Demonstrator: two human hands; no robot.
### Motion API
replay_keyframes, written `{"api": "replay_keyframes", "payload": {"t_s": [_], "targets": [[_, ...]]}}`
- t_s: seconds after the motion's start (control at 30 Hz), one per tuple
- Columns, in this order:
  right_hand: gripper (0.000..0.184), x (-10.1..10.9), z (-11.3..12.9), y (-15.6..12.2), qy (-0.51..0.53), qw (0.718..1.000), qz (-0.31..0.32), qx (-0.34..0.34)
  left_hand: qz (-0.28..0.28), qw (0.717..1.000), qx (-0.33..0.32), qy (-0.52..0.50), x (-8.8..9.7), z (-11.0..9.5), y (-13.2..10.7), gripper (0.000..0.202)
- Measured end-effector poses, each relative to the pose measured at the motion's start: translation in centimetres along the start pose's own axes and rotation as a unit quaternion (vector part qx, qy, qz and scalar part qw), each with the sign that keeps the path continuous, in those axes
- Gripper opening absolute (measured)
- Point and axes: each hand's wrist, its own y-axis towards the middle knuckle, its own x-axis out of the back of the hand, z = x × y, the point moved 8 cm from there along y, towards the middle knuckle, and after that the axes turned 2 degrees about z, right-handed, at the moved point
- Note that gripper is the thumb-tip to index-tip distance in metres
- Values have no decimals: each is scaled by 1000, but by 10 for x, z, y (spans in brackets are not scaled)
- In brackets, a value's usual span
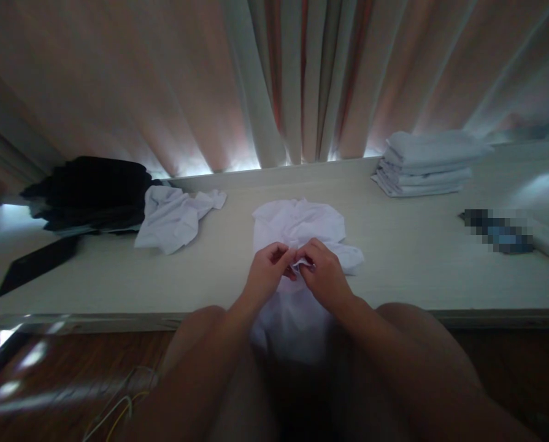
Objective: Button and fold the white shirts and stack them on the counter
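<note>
A white garment (297,218), perhaps a shirt, lies spread and rumpled on the pale ledge in front of me. Its lower part hangs over the front edge between my knees. My left hand (274,261) pinches the cloth near the garment's middle, thumb and fingers closed. Close against it, my right hand (322,267) grips a small folded edge of the same cloth. The fingertips of both hands almost meet there. Whether a button sits between them is too small and dim to tell.
On the pale ledge (416,258), a stack of folded white cloth (426,166) stands back right. A crumpled white cloth (173,215) lies left, beside a black clothes pile (94,190) and a flat dark object (39,264). Curtains (302,80) hang behind. Cables (122,408) lie on the floor.
</note>
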Motion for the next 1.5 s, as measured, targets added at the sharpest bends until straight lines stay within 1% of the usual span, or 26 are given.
{"api": "replay_keyframes", "payload": {"t_s": [0.07, 0.13, 0.27, 0.37, 0.43, 0.53, 0.57, 0.6, 0.63, 0.7, 0.8, 0.87, 0.97, 1.03, 1.1, 1.17, 1.3, 1.4, 1.5], "targets": [[16, 3, -4, 0, 20, 999, -21, -28, 9, 1000, -1, 6, 0, -4, -2, 30], [13, 6, -8, 1, 41, 997, -26, -57, 16, 1000, -2, 5, -1, -7, -3, 30], [9, 7, -12, 4, 54, 996, 5, -72, 31, 999, 7, -10, -3, -6, -4, 31], [6, 4, -17, 4, 91, 991, 29, -98, 22, 999, 20, -44, 0, -1, -2, 30], [14, -1, -18, 4, 173, 976, 58, -116, 1, 998, 16, -55, 5, 1, -1, 29], [30, -8, -12, 4, 321, 934, 112, -114, -32, 998, 1, -51, 16, -2, 0, 30], [33, -10, -9, 4, 348, 923, 124, -110, -41, 998, -3, -49, 19, -3, 1, 29], [34, -10, -8, 4, 358, 919, 130, -106, -47, 998, -5, -48, 21, -4, 0, 29], [33, -9, -7, 5, 353, 921, 130, -102, -50, 998, -7, -46, 22, -4, 0, 28], [30, -4, -8, 7, 310, 940, 113, -89, -47, 998, -5, -51, 21, -3, 0, 27], [16, 6, -9, 10, 216, 973, 67, -57, -20, 997, 5, -68, 14, 0, -1, 24], [8, 12, -7, 11, 175, 983, 42, -37, -1, 997, 9, -78, 9, 1, -1, 22], [4, 18, -2, 12, 149, 989, 22, -10, 2, 996, 10, -93, 8, 1, -1, 21], [4, 17, 1, 12, 127, 991, 32, 7, -15, 996, 5, -93, 12, 0, -1, 21], [4, 12, 1, 11, 90, 994, 57, 18, -37, 996, 0, -81, 17, -1, 0, 22], [3, 7, -1, 10, 45, 996, 73, 25, -47, 997, -2, -60, 20, -1, 0, 23], [4, 0, -4, 9, -18, 995, 87, 39, -37, 999, -28, 14, 17, -4, 0, 23], [7, 3, -5, 10, -32, 996, 71, 33, -31, 996, -53, 65, 14, -9, -1, 21], [9, 8, -5, 10, -23, 998, 60, 23, -26, 994, -65, 84, 12, -14, -2, 18]]}}
